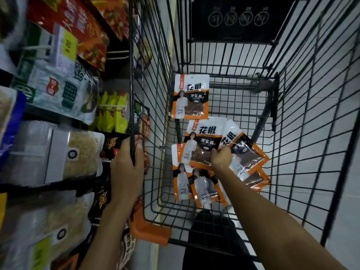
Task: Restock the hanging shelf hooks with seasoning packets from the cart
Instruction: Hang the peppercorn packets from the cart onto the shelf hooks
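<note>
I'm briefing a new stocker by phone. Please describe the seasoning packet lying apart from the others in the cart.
Look down into the black wire cart. White-and-orange packets overlap in a pile that the right hand grips; beyond them, toward the far end by the left wall, lies the lone packet. It alone shows its whole front, with nothing overlapping it.

Shelving (48, 152) stands left of cart (132, 84), just beside its left wall. Hanging packets (113, 114) sit on shelving, near cart's left rim. Left hand (126, 168) grips cart's left rim bar. Packet cluster (202, 141) lies overlapped on cart floor, nearer left wall than right. Single packet (191, 96) lies just beyond cluster, toward far end. Right hand (221, 156) is inside cart, on top of packet cluster, gripping upper packets.
</note>
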The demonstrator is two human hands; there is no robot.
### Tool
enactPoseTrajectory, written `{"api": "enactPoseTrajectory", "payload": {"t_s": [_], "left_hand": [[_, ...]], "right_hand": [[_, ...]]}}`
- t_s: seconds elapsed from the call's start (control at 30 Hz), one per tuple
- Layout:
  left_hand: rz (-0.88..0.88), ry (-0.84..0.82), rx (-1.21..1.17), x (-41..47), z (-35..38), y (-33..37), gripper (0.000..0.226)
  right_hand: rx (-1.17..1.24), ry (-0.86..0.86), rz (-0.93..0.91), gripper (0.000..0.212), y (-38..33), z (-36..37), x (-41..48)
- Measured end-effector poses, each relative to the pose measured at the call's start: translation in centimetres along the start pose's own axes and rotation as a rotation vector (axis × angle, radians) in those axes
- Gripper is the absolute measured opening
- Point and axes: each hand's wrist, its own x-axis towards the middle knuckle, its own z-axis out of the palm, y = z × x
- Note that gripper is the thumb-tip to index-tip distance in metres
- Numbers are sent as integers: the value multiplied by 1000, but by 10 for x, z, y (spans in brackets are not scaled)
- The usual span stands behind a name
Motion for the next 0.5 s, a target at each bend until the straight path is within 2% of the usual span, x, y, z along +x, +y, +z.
{"api": "enactPoseTrajectory", "payload": {"t_s": [0.1,0.2,0.27,0.33,0.4,0.5], "left_hand": [[22,77,72,-3,-8,9,29],[235,269,210,-7,-9,33,30],[301,210,172,-6,7,51,31],[156,20,22,-3,28,65,41],[-125,-215,-192,5,47,69,52],[-537,-493,-627,13,68,60,38]], "right_hand": [[216,7,-22,9,-4,-23,-12],[284,6,-151,17,-7,-58,-34],[343,-52,-217,28,-5,-84,-49],[469,-196,-189,32,-5,-107,-60],[546,-343,-163,31,-8,-123,-68],[633,-607,-123,32,-13,-131,-75]]}}
